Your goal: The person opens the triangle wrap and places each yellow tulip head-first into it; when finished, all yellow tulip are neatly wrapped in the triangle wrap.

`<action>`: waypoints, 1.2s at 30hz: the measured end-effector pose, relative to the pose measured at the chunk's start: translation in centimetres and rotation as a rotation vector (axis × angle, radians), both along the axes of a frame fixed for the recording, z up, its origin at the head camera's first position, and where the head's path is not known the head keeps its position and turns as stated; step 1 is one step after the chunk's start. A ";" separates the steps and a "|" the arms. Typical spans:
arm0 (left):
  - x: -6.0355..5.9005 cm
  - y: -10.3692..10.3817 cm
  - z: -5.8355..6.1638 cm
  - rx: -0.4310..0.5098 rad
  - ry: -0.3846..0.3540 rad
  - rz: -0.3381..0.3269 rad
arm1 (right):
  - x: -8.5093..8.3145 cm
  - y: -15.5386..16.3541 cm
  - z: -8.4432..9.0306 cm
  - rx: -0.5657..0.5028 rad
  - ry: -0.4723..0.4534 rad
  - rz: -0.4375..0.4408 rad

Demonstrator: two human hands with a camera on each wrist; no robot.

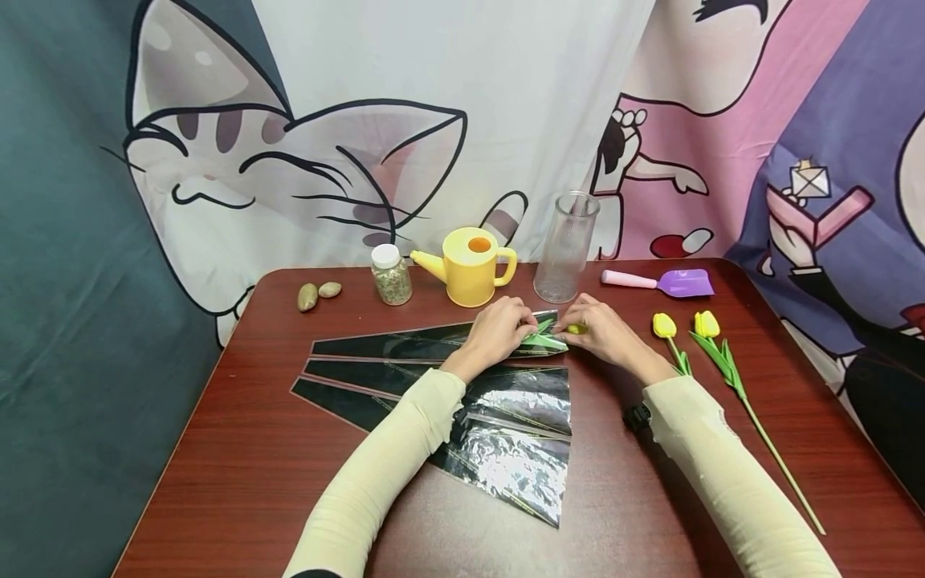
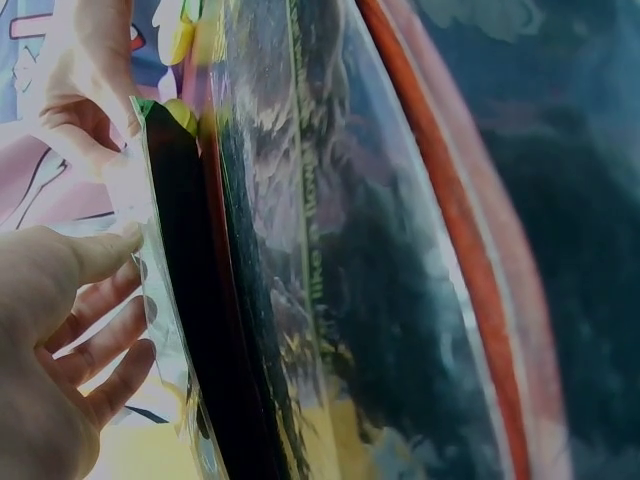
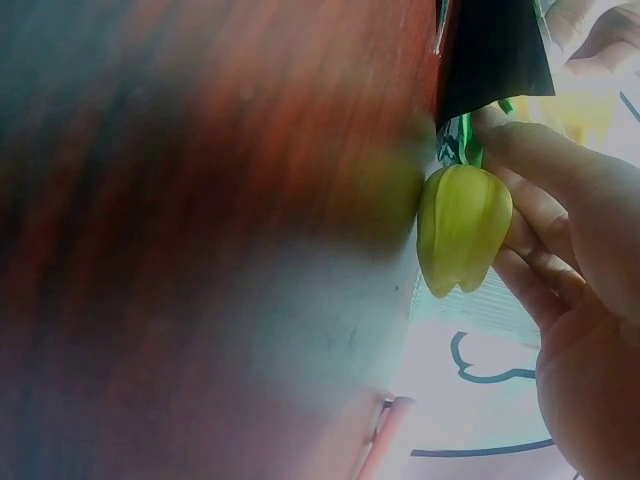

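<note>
Where your two hands meet: at the wide mouth of the top cellophane sleeve [image 1: 426,343], near the table's far edge.
Left hand: your left hand [image 1: 497,327] lies on the mouth of that sleeve; in the left wrist view its thumb and fingers [image 2: 105,335] pinch the clear edge of the film.
Right hand: your right hand [image 1: 603,331] has its fingers curled round a yellow tulip [image 1: 576,328], with the bloom just outside the sleeve's mouth; the right wrist view shows the bloom [image 3: 463,227] against the fingertips and green leaves entering the film.
Tulip position: its leaves [image 1: 543,338] lie inside the sleeve's opening, between your two hands; the stem is hidden.
Other sleeves: further cellophane sleeves [image 1: 516,437] fan out on the table [image 1: 238,449] below the top one, partly under your left forearm.
Spare flowers: two yellow tulips [image 1: 686,327] lie to the right of your right hand, stems pointing toward you.
Back row, left to right: two pebbles [image 1: 316,294], a small jar [image 1: 390,274], a yellow watering can [image 1: 470,266], a clear glass vase [image 1: 567,246], and a purple scoop with a pink handle [image 1: 661,282].
</note>
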State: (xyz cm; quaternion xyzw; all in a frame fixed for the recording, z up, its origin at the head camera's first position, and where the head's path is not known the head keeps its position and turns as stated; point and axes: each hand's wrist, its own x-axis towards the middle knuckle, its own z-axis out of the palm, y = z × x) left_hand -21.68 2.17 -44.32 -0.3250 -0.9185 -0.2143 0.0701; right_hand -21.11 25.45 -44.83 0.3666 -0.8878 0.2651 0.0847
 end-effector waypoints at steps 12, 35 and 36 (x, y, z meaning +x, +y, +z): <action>-0.1 0.0 0.4 -0.005 -0.014 0.000 | 0.6 1.9 1.8 -0.051 0.077 -0.101; 0.1 -0.2 0.2 -0.008 -0.010 0.001 | 1.5 5.1 1.0 0.040 -0.261 -0.179; 0.1 -0.2 0.2 -0.009 -0.011 0.003 | 1.4 5.1 0.9 0.044 -0.261 -0.184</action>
